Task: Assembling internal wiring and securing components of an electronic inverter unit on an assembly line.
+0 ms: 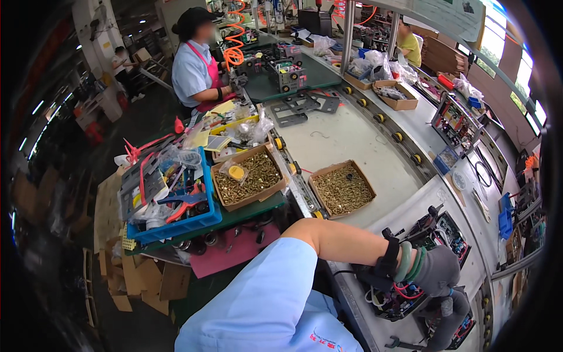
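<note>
My left hand point(437, 271), in a grey glove with green bangles and a black band at the wrist, reaches right across the bench over an open electronic unit point(399, 302) with red and black wires. Its fingers curl downward, and what they hold is hidden. Close below it, my gloved right hand point(456, 317) bends over another open unit point(466, 331), its fingers curled too. The two hands nearly touch, and I cannot make out what lies between them. An open-ended wrench point(402, 344) is on the bench beside the right fingers.
Cardboard boxes of brass-coloured screws point(343, 189) point(252, 179) stand to the left. Beyond them is a blue crate point(176, 226) of tools and bags. A roller-edged line point(399, 138) runs away from me. A co-worker in a pink apron point(202, 70) works at the far left.
</note>
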Demonstrator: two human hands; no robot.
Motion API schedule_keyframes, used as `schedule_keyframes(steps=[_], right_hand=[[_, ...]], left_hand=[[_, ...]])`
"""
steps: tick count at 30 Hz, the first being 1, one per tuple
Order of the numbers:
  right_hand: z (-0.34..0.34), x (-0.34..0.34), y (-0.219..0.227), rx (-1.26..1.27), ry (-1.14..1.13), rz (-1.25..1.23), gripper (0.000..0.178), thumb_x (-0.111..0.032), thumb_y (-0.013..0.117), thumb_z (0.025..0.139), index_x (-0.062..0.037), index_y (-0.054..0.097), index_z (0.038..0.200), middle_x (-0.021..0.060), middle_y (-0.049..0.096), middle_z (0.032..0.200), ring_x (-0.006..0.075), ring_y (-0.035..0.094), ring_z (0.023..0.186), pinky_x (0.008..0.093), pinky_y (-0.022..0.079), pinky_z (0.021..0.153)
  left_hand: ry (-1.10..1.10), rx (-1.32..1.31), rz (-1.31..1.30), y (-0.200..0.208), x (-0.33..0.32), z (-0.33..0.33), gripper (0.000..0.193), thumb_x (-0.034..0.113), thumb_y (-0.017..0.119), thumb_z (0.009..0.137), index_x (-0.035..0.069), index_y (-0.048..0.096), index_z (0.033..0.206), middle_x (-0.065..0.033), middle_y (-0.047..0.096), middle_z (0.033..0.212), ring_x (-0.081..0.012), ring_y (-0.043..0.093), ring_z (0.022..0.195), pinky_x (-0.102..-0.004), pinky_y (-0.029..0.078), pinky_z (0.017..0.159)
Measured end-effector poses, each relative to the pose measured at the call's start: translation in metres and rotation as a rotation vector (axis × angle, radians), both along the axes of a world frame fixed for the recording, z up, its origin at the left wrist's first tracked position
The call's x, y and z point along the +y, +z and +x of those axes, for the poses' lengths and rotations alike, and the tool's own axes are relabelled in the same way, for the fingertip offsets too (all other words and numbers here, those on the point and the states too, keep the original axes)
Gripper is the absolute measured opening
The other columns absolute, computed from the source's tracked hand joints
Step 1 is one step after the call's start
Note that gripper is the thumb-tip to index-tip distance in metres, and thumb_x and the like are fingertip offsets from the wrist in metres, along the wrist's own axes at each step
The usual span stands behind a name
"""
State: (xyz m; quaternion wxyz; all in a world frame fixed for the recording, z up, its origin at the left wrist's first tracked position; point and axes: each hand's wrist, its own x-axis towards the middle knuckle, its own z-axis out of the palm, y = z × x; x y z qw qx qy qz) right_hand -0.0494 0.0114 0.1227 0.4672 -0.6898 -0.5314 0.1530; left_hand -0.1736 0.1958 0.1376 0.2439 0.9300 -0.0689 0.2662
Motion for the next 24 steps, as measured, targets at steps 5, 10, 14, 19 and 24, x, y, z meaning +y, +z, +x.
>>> schedule_keyframes(steps=[5,10,14,19,24], right_hand=[[-0.008,-0.004,-0.007,0.042,-0.014,0.009,0.027,-0.027,0.069,0.089,-0.0003,0.063,0.090,0.0014,0.061,0.071,0.0103,0.057,0.063,0.0274,0.046,0.058],[-0.016,-0.004,-0.009,0.023,0.092,-0.075,0.033,-0.029,0.075,0.081,0.0002,0.062,0.070,0.0051,0.058,0.067,0.0125,0.053,0.062,0.0282,0.041,0.057],[-0.025,-0.001,-0.012,-0.054,0.157,-0.081,0.035,-0.031,0.074,0.081,0.0011,0.062,0.072,0.0037,0.054,0.065,0.0132,0.051,0.062,0.0294,0.039,0.056],[-0.041,0.001,-0.020,-0.052,0.119,-0.131,0.038,-0.034,0.072,0.082,0.0018,0.061,0.074,0.0032,0.053,0.065,0.0127,0.048,0.062,0.0299,0.037,0.056],[-0.047,0.005,-0.015,0.135,0.111,-0.129,0.034,-0.029,0.069,0.082,0.0015,0.060,0.071,0.0033,0.054,0.063,0.0126,0.049,0.059,0.0297,0.037,0.054]], left_hand=[[-0.044,0.144,-0.002,-0.004,-0.001,-0.011,0.023,0.033,0.067,0.072,0.010,0.070,0.068,-0.0142,0.063,0.063,-0.0344,0.065,0.061,-0.0437,0.050,0.054],[-0.114,0.286,-0.012,-0.008,-0.002,-0.030,0.028,0.036,0.064,0.076,0.009,0.071,0.073,-0.0142,0.065,0.065,-0.0336,0.066,0.064,-0.0431,0.051,0.057],[-0.129,0.305,-0.002,-0.020,-0.001,-0.039,0.029,0.036,0.062,0.079,0.010,0.072,0.076,-0.0139,0.066,0.067,-0.0333,0.066,0.065,-0.0433,0.051,0.059],[-0.117,0.193,-0.198,-0.045,-0.006,-0.049,0.029,0.035,0.063,0.080,0.008,0.069,0.072,-0.0136,0.064,0.066,-0.0337,0.064,0.064,-0.0434,0.050,0.059],[-0.160,0.212,-0.446,-0.049,-0.003,-0.052,0.029,0.034,0.066,0.080,0.006,0.066,0.072,-0.0143,0.063,0.069,-0.0351,0.062,0.067,-0.0444,0.048,0.061]])
